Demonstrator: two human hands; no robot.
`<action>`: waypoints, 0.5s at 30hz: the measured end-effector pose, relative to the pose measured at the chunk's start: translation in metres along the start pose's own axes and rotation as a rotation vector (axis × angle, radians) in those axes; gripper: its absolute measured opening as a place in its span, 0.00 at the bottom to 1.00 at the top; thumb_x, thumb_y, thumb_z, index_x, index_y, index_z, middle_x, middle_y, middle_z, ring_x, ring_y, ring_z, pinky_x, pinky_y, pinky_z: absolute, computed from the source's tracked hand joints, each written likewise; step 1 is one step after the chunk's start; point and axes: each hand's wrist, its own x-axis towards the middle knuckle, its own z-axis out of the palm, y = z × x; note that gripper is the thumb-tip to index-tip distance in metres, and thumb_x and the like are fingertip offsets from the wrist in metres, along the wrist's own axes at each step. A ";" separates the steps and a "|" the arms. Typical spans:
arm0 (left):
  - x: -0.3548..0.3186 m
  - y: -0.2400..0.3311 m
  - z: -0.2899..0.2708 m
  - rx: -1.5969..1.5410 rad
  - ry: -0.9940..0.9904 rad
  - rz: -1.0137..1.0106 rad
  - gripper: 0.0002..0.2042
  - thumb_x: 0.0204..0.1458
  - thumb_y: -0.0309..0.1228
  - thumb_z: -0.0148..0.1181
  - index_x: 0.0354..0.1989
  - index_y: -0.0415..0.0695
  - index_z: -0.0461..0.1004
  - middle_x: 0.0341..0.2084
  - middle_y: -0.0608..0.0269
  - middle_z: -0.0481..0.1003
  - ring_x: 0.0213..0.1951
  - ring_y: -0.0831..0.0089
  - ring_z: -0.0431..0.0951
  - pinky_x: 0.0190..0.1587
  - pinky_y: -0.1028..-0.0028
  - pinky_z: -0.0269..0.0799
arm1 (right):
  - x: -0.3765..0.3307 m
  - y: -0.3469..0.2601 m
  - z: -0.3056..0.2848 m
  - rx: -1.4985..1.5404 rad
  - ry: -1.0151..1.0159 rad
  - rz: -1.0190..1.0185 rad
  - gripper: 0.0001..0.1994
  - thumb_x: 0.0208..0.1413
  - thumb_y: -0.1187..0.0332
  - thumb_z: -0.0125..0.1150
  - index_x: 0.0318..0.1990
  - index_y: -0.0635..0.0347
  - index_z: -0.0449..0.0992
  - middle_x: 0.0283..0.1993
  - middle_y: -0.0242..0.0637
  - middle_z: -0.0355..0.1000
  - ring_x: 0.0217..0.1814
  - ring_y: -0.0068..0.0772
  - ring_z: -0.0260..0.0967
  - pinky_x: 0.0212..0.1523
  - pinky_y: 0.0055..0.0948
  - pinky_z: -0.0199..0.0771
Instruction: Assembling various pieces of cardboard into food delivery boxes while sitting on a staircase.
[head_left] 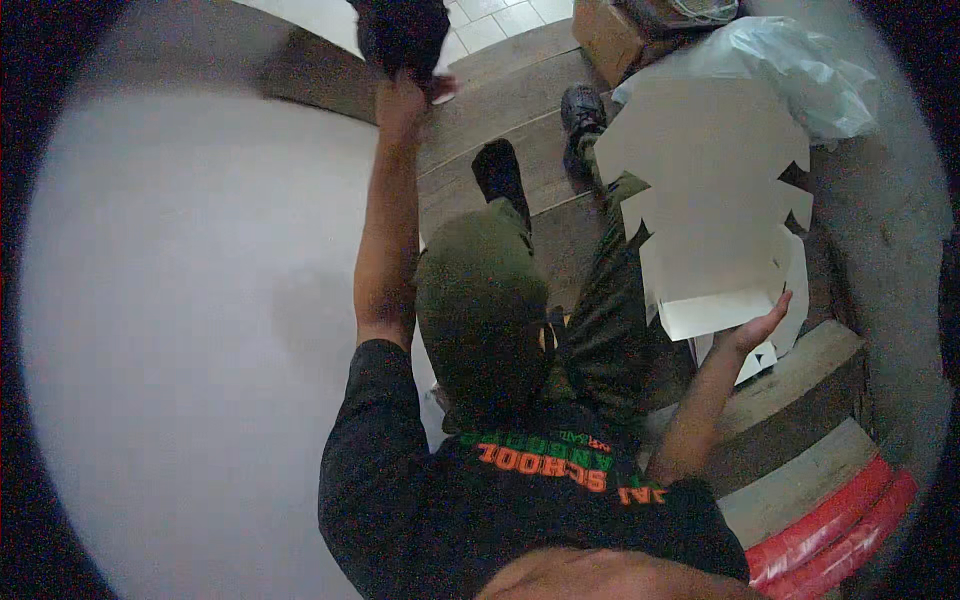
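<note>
My left arm stretches far forward along the wall, and my left hand (402, 95) is at a black object (400, 35) that covers most of it. The object is blurred and cut by the top edge, so its kind does not show. My right hand (760, 328) grips the near right edge of an unfolded pale cardboard box (700, 180). The box has notched sides and a folded flap at its near end. It hangs above the steps, to the right of my knees. A black shoe (583, 115) is on my right foot; my left foot wears a black sock (498, 170).
Brown steps (560, 240) run beneath my legs, with a white wall (180, 300) along the left. A brown carton (608, 40) and a clear plastic bag (800, 75) lie at the far right. Red plastic-wrapped rolls (840, 535) lie near right.
</note>
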 end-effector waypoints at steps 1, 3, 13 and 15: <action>0.001 -0.019 -0.006 0.330 -0.057 0.052 0.14 0.56 0.33 0.41 0.32 0.33 0.69 0.21 0.49 0.75 0.27 0.61 0.78 0.33 0.65 0.74 | 0.000 -0.001 -0.001 0.008 0.020 0.023 0.33 0.53 0.46 0.45 0.61 0.58 0.51 0.62 0.44 0.53 0.62 0.48 0.51 0.61 0.46 0.50; 0.008 -0.054 -0.011 0.665 -0.117 0.110 0.15 0.55 0.35 0.43 0.28 0.35 0.71 0.20 0.49 0.75 0.26 0.62 0.78 0.32 0.65 0.72 | -0.012 -0.005 0.011 -0.011 0.044 0.020 0.34 0.53 0.46 0.45 0.61 0.57 0.51 0.63 0.44 0.52 0.63 0.49 0.50 0.61 0.46 0.50; 0.012 -0.205 -0.014 1.002 -0.424 -0.290 0.27 0.51 0.46 0.39 0.26 0.28 0.74 0.29 0.32 0.72 0.40 0.41 0.72 0.44 0.56 0.65 | 0.011 -0.005 -0.006 -0.210 0.173 -0.087 0.34 0.53 0.46 0.45 0.62 0.57 0.50 0.64 0.44 0.49 0.65 0.47 0.47 0.62 0.45 0.48; -0.004 -0.220 -0.028 0.974 -0.408 -0.355 0.29 0.52 0.48 0.39 0.24 0.28 0.74 0.28 0.33 0.72 0.37 0.42 0.74 0.41 0.55 0.66 | -0.004 -0.010 0.016 -0.160 0.120 -0.042 0.34 0.53 0.46 0.44 0.62 0.58 0.51 0.64 0.44 0.50 0.64 0.47 0.48 0.62 0.45 0.49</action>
